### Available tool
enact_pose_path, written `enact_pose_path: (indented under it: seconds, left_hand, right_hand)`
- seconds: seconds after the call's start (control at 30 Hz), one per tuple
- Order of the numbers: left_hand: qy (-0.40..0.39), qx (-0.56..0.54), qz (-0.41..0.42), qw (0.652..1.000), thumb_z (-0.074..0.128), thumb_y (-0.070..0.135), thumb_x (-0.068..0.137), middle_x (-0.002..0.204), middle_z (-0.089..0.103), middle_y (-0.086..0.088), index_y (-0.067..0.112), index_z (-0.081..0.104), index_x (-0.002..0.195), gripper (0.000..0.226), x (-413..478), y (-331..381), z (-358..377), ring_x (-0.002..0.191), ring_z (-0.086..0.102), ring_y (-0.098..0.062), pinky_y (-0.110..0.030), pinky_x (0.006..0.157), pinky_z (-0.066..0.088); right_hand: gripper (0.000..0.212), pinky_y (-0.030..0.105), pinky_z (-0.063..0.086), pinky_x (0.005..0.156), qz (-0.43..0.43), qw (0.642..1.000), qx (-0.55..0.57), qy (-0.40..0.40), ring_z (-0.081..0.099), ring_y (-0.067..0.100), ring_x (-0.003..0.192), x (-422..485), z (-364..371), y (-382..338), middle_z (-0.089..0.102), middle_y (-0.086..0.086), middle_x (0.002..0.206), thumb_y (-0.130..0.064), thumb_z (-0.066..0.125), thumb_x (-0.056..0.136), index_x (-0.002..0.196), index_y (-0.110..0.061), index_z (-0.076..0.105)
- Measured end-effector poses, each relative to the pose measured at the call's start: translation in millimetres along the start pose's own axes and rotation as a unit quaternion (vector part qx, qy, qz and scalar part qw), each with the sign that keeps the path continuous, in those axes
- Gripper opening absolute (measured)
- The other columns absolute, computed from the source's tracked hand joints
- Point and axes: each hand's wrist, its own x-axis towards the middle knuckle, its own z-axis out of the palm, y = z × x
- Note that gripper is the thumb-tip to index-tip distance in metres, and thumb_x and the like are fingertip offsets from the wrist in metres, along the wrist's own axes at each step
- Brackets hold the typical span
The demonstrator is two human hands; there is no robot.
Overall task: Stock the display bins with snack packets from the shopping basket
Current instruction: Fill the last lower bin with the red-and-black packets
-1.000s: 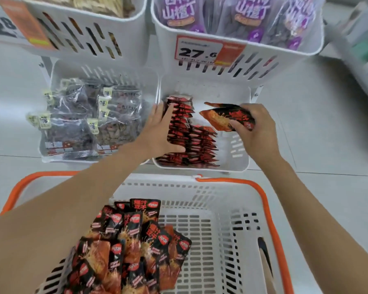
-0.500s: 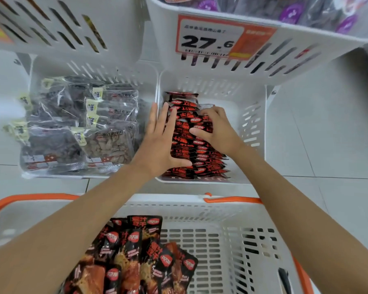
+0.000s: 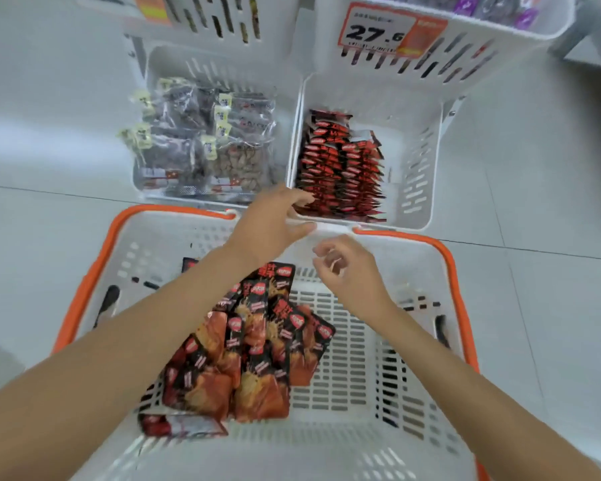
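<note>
A white shopping basket (image 3: 389,442) with an orange rim sits on the floor below me, holding a loose pile of red-and-black snack packets (image 3: 254,345). Beyond it a white lower display bin (image 3: 420,189) holds a neat row of the same packets (image 3: 340,168) stacked on edge along its left side. My left hand (image 3: 275,223) hovers over the bin's front left corner, fingers relaxed and empty. My right hand (image 3: 347,269) hangs over the basket's far rim with loosely curled fingers, holding nothing.
To the left stands another white bin (image 3: 153,64) with clear bags of dark snacks (image 3: 205,147). An upper bin (image 3: 465,60) with a 27.6 price tag (image 3: 375,33) overhangs the packet bin. Grey tiled floor (image 3: 552,203) lies all around.
Both hands have pulled back out of the packet bin toward the basket. The packets that my right hand carried now stand in the row. The view has tipped down over the basket.
</note>
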Motion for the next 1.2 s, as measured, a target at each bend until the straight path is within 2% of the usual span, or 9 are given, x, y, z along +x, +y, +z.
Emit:
enact_pose_path:
  seconds: [0.1,0.23,0.47,0.67,0.73,0.87,1.03,1.13,1.2]
  left_hand:
    - [0.019,0.019,-0.024,0.999,0.073,0.023,0.087,0.101,0.059,0.006,0.02,0.062,0.123,0.038,-53,-16,-14,0.086,0.056,-0.015,-0.028,0.081,0.048]
    - [-0.011,0.017,-0.129,0.991,0.073,0.024,0.088,0.11,0.06,0.008,0.023,0.061,0.124,0.039,-120,-54,-24,0.085,0.059,-0.013,-0.034,0.086,0.052]
    - [-0.052,-0.004,-0.227,0.972,0.072,0.024,0.087,0.115,0.055,0.012,0.025,0.058,0.127,0.042,-171,-81,-33,0.096,0.058,-0.006,-0.038,0.093,0.052]
    - [-0.115,-0.143,-0.243,0.952,0.079,0.038,0.08,0.138,0.043,0.019,0.029,0.038,0.146,0.079,-150,-44,-24,0.12,0.045,0.001,-0.026,0.103,0.039]
    - [-0.173,-0.211,-0.27,0.923,0.077,0.024,0.083,0.129,0.059,0.012,0.026,0.052,0.133,0.055,-146,-37,-20,0.107,0.058,0.003,-0.016,0.09,0.049]
    - [-0.092,-0.281,-0.36,0.885,0.067,0.0,0.088,0.114,0.07,-0.014,0.011,0.066,0.106,0.021,-158,-61,-28,0.091,0.07,-0.018,-0.03,0.075,0.061]
    - [-0.052,-0.335,-0.425,0.84,0.06,0.0,0.094,0.119,0.066,-0.007,0.015,0.055,0.13,0.04,-179,-82,-43,0.104,0.066,-0.023,-0.042,0.085,0.059]
    - [-0.042,-0.334,-0.433,0.836,0.057,0.003,0.097,0.124,0.063,-0.002,0.019,0.05,0.137,0.044,-186,-83,-44,0.105,0.063,-0.017,-0.048,0.094,0.054]
    - [-0.024,-0.348,-0.428,0.834,0.054,0.003,0.098,0.123,0.064,0.003,0.021,0.049,0.137,0.042,-186,-84,-42,0.097,0.066,-0.007,-0.045,0.098,0.052]
  right_hand:
    - [0.021,0.036,0.05,0.092,0.125,0.989,-0.015,-0.083,0.062,0.018,0.103,-31,45,36,0.063,0.003,0.116,-0.019,0.067,0.091,0.112,-0.016,0.065]
    - [0.089,0.045,0.021,0.119,0.261,0.916,-0.197,-0.232,0.013,0.031,0.149,-51,99,83,0.023,0.003,0.158,-0.072,0.052,0.085,0.153,-0.021,0.026]
    - [0.036,0.036,0.05,0.089,0.225,0.97,-0.01,-0.092,0.06,0.024,0.11,-60,95,46,0.061,0.007,0.122,-0.007,0.064,0.091,0.124,-0.013,0.049]
    - [0.028,0.054,0.052,0.089,0.194,0.963,0.144,-0.116,0.063,0.035,0.103,-24,26,3,0.061,0.017,0.111,-0.003,0.07,0.086,0.099,-0.021,0.053]
    - [0.039,0.056,0.05,0.094,0.172,0.957,0.171,-0.161,0.061,0.037,0.108,-22,36,-13,0.057,0.014,0.125,-0.011,0.073,0.084,0.113,-0.027,0.051]
    - [0.102,0.037,0.044,0.099,0.227,0.949,0.115,-0.187,0.046,0.023,0.13,-41,76,-13,0.041,0.004,0.145,-0.018,0.078,0.082,0.155,-0.024,0.008]
    - [0.108,0.05,0.005,0.122,0.198,0.888,-0.231,-0.344,-0.012,0.031,0.15,-92,146,36,-0.012,0.01,0.163,-0.055,0.071,0.081,0.156,-0.012,0.006]
    - [0.085,0.044,0.023,0.116,0.161,0.911,-0.223,-0.306,0.016,0.031,0.146,-96,147,40,0.025,0.012,0.153,-0.045,0.078,0.078,0.142,-0.006,0.036]
    - [0.058,0.03,0.043,0.088,0.19,0.936,-0.116,-0.273,0.047,0.026,0.119,-88,128,39,0.049,0.009,0.123,-0.028,0.077,0.083,0.128,-0.007,0.046]
